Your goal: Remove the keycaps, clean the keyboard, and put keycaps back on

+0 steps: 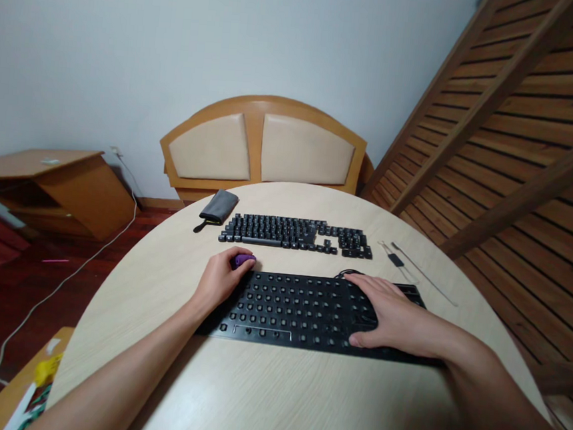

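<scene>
Black rectangular keyboard base (278,306) lay under a spread right hand (389,312). At its far left corner, the left hand (221,275) pinched a small purple object (243,260).

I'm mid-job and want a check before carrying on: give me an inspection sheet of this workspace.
Surface: pale round table, wood-grain top.
Work items: black keyboard base, visible key positions without caps; black keycaps in rows behind it.
Clutter: gray pouch at back left; wire tool and thin rod at right.
Hands: left hand holds purple object by the base's back left corner; right hand lies on the base's right part.
Cables: dark cable behind the base; white cord on the floor.
Surroundings: padded wooden panel, slatted wooden screen, wooden cabinet.
</scene>
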Demonstrator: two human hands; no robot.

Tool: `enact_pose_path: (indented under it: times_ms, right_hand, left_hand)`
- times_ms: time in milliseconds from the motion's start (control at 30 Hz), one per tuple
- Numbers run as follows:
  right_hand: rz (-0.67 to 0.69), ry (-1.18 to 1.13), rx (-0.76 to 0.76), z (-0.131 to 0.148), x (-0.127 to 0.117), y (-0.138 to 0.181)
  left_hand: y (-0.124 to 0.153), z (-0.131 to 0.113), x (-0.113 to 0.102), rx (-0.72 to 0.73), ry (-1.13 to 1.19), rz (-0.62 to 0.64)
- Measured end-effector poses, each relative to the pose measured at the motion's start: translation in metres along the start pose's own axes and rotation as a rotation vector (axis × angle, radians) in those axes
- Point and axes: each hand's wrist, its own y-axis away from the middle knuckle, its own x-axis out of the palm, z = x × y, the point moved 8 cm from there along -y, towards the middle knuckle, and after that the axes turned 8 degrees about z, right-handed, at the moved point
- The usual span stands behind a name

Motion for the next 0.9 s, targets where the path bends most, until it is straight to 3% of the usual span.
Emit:
enact_pose_path:
  times_ms: [67,267,433,633,800,900]
  right_hand:
    - [-0.004,-0.002,-0.004,0.0,0.0,0.0]
    - [0.015,0.012,0.008,0.002,0.0,0.0]
    - [0.006,0.009,0.004,0.001,0.0,-0.001]
    - [0.002,0.006,-0.002,-0.002,0.001,0.0]
    - [-0.011,0.009,-0.01,0.0,-0.001,0.001]
    - [0.001,0.016,-0.006,0.0,0.0,0.001]
  left_hand:
    - [0.002,-0.003,-0.002,0.02,0.001,0.009]
    - [0.008,-0.016,0.0,0.13,-0.098,0.194]
    - [0.013,-0.009,-0.024,0.118,-0.308,0.131]
    - [0.022,0.004,-0.042,0.121,-0.26,0.219]
    - [0.022,0.012,-0.066,0.088,-0.341,0.09]
    - [0.022,0.02,-0.067,0.027,-0.323,0.132]
